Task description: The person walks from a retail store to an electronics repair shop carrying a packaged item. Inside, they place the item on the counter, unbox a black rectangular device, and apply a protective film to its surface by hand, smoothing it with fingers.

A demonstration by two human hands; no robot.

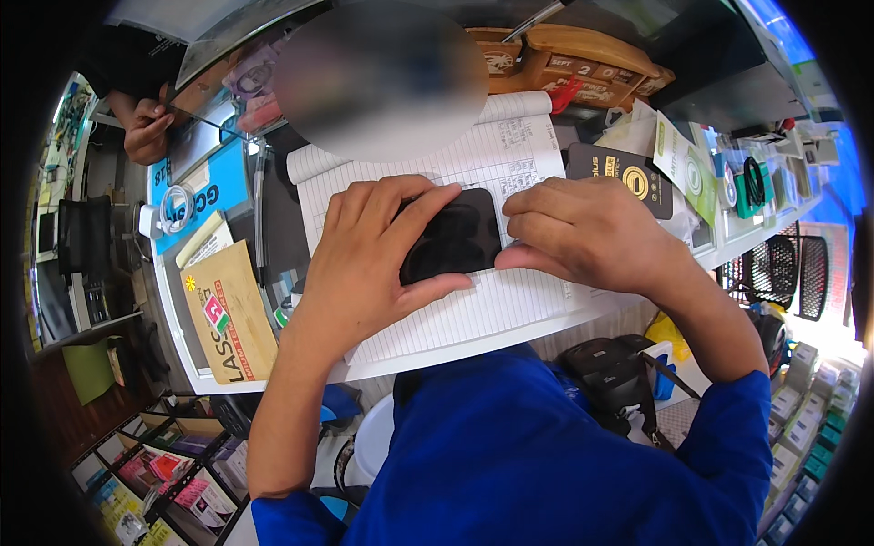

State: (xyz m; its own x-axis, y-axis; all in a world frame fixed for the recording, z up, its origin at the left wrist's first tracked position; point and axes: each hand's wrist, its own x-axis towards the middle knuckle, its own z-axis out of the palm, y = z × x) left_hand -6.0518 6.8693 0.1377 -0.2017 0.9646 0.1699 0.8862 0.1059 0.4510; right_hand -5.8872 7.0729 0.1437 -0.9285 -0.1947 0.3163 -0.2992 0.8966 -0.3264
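Observation:
A black smartphone (452,238) lies with its dark, glossy face up on an open ruled notebook (492,300). My left hand (364,246) wraps round its left end, index finger along the far edge and thumb along the near edge. At the phone's right end is my right hand (583,232), its fingers bent and drawn together with the thumb close to the phone's edge. Whatever those right fingertips may pinch is hidden. Handwriting covers part of the notebook's far right page.
A brown paper envelope (232,314) lies at the left, near a coiled white cable (177,209). Black and green cards (628,177) lie at the right. A wooden calendar (592,68) stands behind. Another person's hand (147,132) shows at the far left.

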